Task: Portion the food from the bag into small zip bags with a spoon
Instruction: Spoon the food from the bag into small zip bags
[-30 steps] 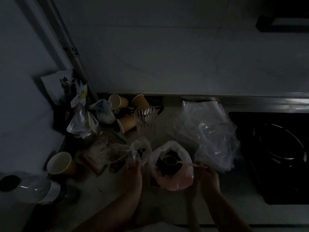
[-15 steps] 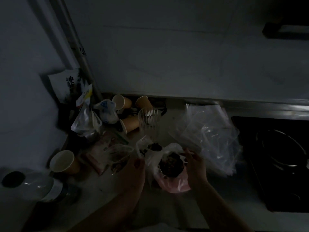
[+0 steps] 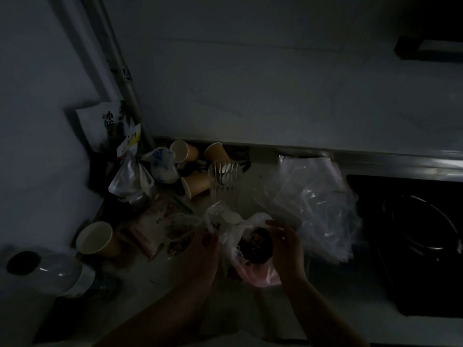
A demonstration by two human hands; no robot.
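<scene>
- The pink-bottomed food bag (image 3: 253, 269) stands mouth-up on the tabletop (image 3: 250, 309), dark food (image 3: 255, 242) inside.
- Left of the bag, the left hand (image 3: 200, 254) pinches a small zip bag (image 3: 220, 216), mouth up; a white spoon (image 3: 231, 217) shows there.
- Right hand (image 3: 288, 246), fingers curled, is at the bag's right rim; grip unclear.
- Clear zip bags (image 3: 318, 204) are heaped right of it.

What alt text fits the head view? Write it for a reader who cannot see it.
In a dim kitchen, a person's left hand holds a small zip bag beside an open bag of dark food, the right hand at its rim. Paper cups, a stack of clear bags and a stove surround them.
</scene>
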